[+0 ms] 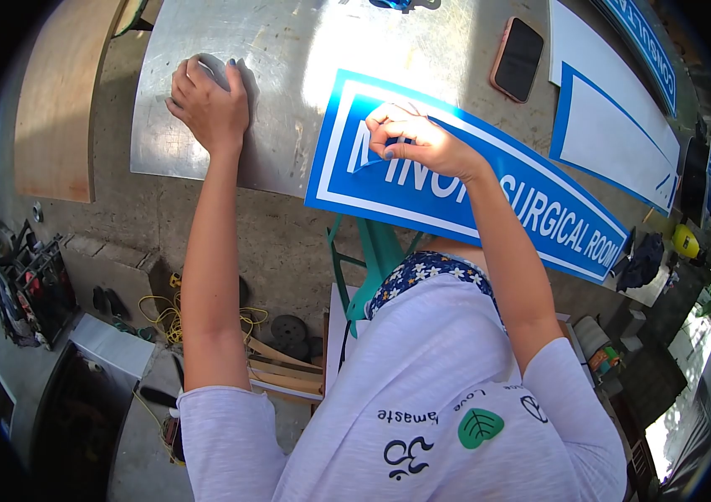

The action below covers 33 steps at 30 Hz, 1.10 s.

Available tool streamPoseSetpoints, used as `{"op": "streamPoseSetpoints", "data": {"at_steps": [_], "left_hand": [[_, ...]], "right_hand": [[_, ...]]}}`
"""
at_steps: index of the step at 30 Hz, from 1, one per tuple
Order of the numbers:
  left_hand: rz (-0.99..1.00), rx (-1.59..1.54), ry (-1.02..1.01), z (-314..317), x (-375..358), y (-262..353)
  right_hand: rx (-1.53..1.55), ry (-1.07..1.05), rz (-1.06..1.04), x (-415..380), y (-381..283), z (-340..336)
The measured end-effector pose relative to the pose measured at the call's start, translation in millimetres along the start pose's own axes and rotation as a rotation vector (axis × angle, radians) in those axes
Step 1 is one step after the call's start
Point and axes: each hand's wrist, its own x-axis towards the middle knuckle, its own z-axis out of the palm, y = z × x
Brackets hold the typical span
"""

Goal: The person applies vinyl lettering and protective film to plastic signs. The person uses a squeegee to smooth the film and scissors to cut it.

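A blue sign (489,197) with white letters reading "MINOR SURGICAL ROOM" lies on a scratched metal sheet (288,58). My right hand (414,138) is over the sign's left end. Its fingertips pinch a small strip of blue vinyl (369,165) that lifts off beside the first letters. My left hand (209,105) rests on the metal sheet to the left of the sign, with its fingers curled over a grey crumpled wad (215,69). The wad is mostly hidden under the fingers.
A phone in a pink case (517,58) lies on the metal sheet behind the sign. A white panel with a blue border (615,134) and another blue sign (648,42) lie at the right. A plywood board (58,92) is at the left. Below are a teal chair (372,251), yellow cable (167,314) and floor clutter.
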Motion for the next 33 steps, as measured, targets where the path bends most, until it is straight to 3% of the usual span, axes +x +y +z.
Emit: {"op": "streamPoseSetpoints", "data": {"at_steps": [3, 13, 22, 33], "left_hand": [[0.000, 0.005, 0.001, -0.1, -0.1, 0.1], [0.007, 0.021, 0.017, -0.5, -0.4, 0.9], [0.002, 0.005, 0.010, 0.6, 0.0, -0.1], [-0.002, 0.004, 0.002, 0.0, 0.1, 0.9]], "right_hand": [[0.035, -0.069, 0.090, -0.3, 5.8, -2.9], [-0.047, -0.021, 0.051, -3.1, 2.8, -0.8], [0.003, 0.263, 0.119, -2.9, -0.9, 13.9], [0.125, 0.184, 0.112, -5.6, 1.4, 7.1]]}}
